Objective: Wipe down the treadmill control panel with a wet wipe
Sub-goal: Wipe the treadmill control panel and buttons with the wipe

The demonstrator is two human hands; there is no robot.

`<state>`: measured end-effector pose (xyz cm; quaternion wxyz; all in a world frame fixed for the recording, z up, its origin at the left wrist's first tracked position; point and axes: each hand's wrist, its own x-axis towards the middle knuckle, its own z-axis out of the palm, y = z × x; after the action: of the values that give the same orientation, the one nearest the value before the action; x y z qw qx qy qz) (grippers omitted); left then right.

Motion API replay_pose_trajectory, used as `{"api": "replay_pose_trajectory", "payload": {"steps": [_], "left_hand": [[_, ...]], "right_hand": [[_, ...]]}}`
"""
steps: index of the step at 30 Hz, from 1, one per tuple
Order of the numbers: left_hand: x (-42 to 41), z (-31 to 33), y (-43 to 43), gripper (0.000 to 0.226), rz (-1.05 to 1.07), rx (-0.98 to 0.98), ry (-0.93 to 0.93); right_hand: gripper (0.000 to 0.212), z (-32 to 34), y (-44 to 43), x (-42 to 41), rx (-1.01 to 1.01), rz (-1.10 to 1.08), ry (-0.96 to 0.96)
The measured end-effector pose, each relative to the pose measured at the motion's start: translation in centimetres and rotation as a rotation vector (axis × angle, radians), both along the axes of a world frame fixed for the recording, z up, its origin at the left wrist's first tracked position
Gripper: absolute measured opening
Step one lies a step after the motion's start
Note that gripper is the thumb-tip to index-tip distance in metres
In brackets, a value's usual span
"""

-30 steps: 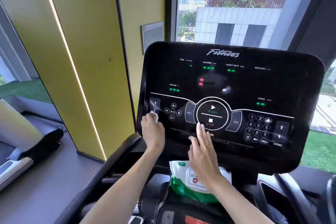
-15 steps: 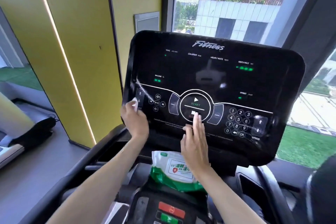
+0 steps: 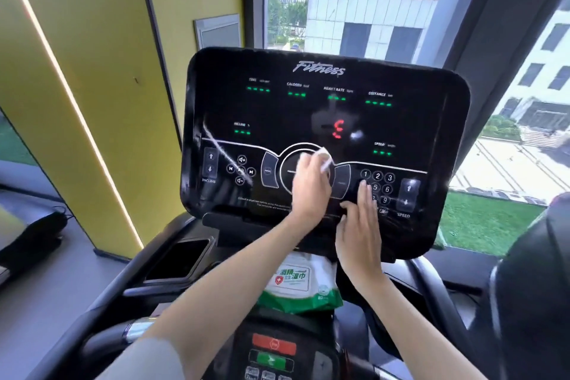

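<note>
The black glossy treadmill control panel (image 3: pixel 416 120) fills the middle of the view, with green readouts and a red figure lit. My left hand (image 3: pixel 310 187) presses a crumpled white wet wipe (image 3: pixel 325 160) onto the round start/stop dial in the panel's centre. A wet streak runs across the panel's left side near the incline buttons. My right hand (image 3: pixel 359 233) lies flat, fingers together, on the lower panel, with its fingertips over the number keypad.
A green and white wet wipe pack (image 3: pixel 297 285) sits on the console ledge below the panel. A lower keypad with red and green buttons (image 3: pixel 273 355) is beneath it. A yellow wall (image 3: pixel 92 71) stands left, a window behind.
My left hand has swept the wipe from the incline buttons at the left edge to the centre dial, leaving a streak. My right hand has shifted right from the dial to the keypad.
</note>
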<state>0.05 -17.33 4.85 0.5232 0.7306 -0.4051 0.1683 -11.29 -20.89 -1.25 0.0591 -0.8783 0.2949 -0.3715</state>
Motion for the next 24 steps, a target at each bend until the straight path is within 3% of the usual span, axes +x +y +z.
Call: {"api": "replay_pose_trajectory", "payload": {"steps": [6,10,12,15,17,19,22,24], "left_hand": [[4.6,6.8,-2.8,0.02,0.198,-0.224,0.082],[2.3,7.4,-5.4,0.032,0.012,-0.202,-0.068],[-0.2,6.1,-6.2,0.038,-0.211,-0.053,-0.278],[-2.1,2.6,-4.6,0.045,-0.578,0.397,-0.644],[-0.4,2.0,-2.8,0.053,-0.674,0.551,-0.822],[2.0,3.6,-2.6,0.056,-0.569,0.48,-0.814],[3.1,7.8,-5.0,0.044,-0.29,0.189,-0.564],[1.4,8.7,-6.6,0.043,-0.221,0.055,-0.444]], "right_hand": [[0.033,2.9,-2.6,-1.2,0.032,-0.106,-0.098],[0.039,3.0,-3.7,-2.3,0.049,-0.156,-0.121],[0.043,2.5,-3.9,-2.9,0.046,-0.187,-0.113],[0.048,1.6,-3.9,-3.8,0.069,-0.239,-0.095],[0.051,0.9,-3.8,-4.6,0.063,-0.252,-0.084],[0.054,0.3,-3.9,-5.3,0.042,-0.247,-0.071],[0.055,-0.2,-4.0,-5.6,0.047,-0.244,-0.054],[0.056,-0.2,-4.1,-5.6,0.049,-0.253,-0.053]]}}
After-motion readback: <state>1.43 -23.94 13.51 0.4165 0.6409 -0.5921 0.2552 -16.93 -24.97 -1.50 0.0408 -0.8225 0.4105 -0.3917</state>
